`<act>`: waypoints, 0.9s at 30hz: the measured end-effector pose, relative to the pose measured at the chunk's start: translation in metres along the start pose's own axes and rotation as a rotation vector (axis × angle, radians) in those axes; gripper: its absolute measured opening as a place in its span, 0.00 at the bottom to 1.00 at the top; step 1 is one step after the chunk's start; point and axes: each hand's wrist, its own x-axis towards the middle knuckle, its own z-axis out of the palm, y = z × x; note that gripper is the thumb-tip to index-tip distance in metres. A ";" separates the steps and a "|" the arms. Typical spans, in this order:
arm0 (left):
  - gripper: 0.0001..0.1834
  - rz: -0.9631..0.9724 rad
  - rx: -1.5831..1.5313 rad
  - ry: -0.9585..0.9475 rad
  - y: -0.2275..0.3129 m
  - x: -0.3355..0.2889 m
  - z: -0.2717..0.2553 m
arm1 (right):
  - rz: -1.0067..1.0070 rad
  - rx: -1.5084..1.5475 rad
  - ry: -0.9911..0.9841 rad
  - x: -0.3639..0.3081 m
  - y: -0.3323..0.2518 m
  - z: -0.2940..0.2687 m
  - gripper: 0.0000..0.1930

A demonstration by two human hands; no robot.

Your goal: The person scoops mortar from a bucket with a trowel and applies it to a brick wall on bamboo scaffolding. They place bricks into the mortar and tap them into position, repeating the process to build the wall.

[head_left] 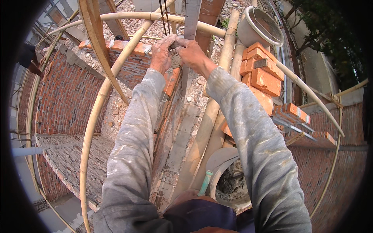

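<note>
Both of my arms reach forward over the brick wall (171,83), and the hands meet above its far end. My left hand (160,54) has its fingers bent and closed, close to the thin steel bars (164,17) standing up behind it. Touching its fingertips is my right hand (191,53), also closed, beside a tall grey board (192,27). Whatever the fingers pinch is too small or hidden to make out. A bucket of wet mortar (235,184) stands near my legs, with a green handle (205,183) at its left side.
Thick bamboo poles (211,112) run along the wall's right side. Stacked orange bricks (266,81) and another bucket (260,27) sit further right. Curved-looking bamboo (95,116) and a slanting wooden plank (97,42) cross the left. A person's arm (35,70) shows at far left.
</note>
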 end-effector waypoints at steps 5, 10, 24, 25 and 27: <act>0.10 0.039 0.120 0.058 0.013 0.024 0.005 | -0.043 -0.081 -0.041 0.003 0.009 -0.004 0.26; 0.06 0.029 0.175 0.030 0.016 0.052 0.026 | -0.109 -0.089 -0.007 0.000 0.015 -0.014 0.28; 0.07 0.079 0.458 0.009 0.020 0.024 0.012 | 0.030 -0.265 0.114 -0.006 -0.006 -0.007 0.26; 0.07 0.090 0.434 0.049 0.016 0.028 0.011 | 0.098 -0.250 0.023 -0.007 -0.006 -0.011 0.24; 0.04 0.047 0.540 0.170 0.010 0.038 0.007 | 0.228 -0.213 -0.127 -0.014 -0.002 -0.023 0.22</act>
